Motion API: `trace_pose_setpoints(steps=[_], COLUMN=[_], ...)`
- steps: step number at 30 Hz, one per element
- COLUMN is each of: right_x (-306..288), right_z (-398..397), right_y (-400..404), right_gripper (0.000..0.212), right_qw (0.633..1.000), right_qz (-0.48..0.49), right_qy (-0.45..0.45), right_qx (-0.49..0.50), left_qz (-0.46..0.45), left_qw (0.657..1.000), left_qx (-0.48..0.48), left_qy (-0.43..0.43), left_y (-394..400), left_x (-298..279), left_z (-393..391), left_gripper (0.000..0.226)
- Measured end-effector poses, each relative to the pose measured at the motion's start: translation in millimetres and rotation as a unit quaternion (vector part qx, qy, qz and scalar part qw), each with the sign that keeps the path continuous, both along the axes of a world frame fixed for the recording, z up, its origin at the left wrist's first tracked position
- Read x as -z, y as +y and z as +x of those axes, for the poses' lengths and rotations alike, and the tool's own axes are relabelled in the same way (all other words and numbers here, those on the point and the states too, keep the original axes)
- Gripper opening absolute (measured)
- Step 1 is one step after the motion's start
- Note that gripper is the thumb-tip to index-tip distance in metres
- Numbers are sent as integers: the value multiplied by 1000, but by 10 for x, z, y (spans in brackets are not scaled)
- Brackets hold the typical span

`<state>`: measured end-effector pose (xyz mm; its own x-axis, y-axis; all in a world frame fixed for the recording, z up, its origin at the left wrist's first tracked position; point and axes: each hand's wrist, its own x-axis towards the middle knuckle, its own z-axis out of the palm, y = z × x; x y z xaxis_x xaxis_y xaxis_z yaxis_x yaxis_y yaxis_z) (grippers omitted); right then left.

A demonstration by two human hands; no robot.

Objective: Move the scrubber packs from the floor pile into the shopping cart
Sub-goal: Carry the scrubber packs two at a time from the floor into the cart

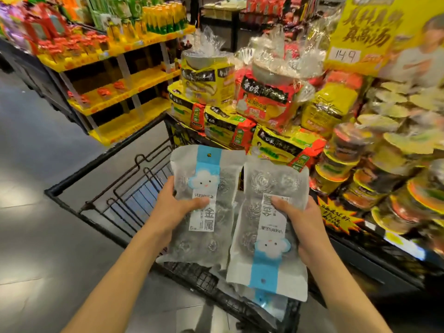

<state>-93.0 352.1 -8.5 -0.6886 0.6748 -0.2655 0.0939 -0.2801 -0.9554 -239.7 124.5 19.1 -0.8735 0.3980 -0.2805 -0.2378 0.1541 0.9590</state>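
both scrubber packs (204, 203) (269, 227) are frosted matt plastic over shiny coiled steel wool, the cart (115, 195) is black painted wire, the floor (43, 231) glossy grey tile, the noodle packs (262, 99) crinkly glossy film

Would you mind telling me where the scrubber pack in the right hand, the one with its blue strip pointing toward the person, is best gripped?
Grip the right-hand scrubber pack across its middle, coming from its right long edge, much as the right hand holds it now, thumb on the white label. The pouch is flat and looks soft; its lower end hangs free, so a mid-length hold likely limits flopping.
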Motion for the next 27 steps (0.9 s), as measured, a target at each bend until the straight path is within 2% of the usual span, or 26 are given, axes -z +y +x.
trace_pose_setpoints(steps=[10, 12, 16, 19, 22, 27], right_x=[701, 858, 1155, 1354, 1595, 2127], right_z=[157, 164, 164, 173, 177, 141], right_y=[283, 283, 263, 245, 228, 271], right_gripper=[53, 61, 55, 60, 60, 64], right_qw=[979, 972, 963, 953, 944, 941], right_qz=[-17, -29, -29, -31, -50, -19], right_qy=[-114, -133, -163, -195, -217, -256], right_qx=[170, 192, 213, 228, 244, 222], left_qz=[-50, -64, -90, -95, -105, -127], left_qw=[986, 981, 972, 969, 965, 962], left_qx=[144, 164, 194, 203, 217, 216], left_qy=[-73, -88, -99, -103, -104, -103], left_y=[832, 927, 1018, 1066, 1109, 1113], left_x=[734, 905, 1243, 1449, 1717, 2214], left_z=[-444, -493, -591, -664, -718, -802], left_gripper=[74, 75, 86, 77, 84, 80])
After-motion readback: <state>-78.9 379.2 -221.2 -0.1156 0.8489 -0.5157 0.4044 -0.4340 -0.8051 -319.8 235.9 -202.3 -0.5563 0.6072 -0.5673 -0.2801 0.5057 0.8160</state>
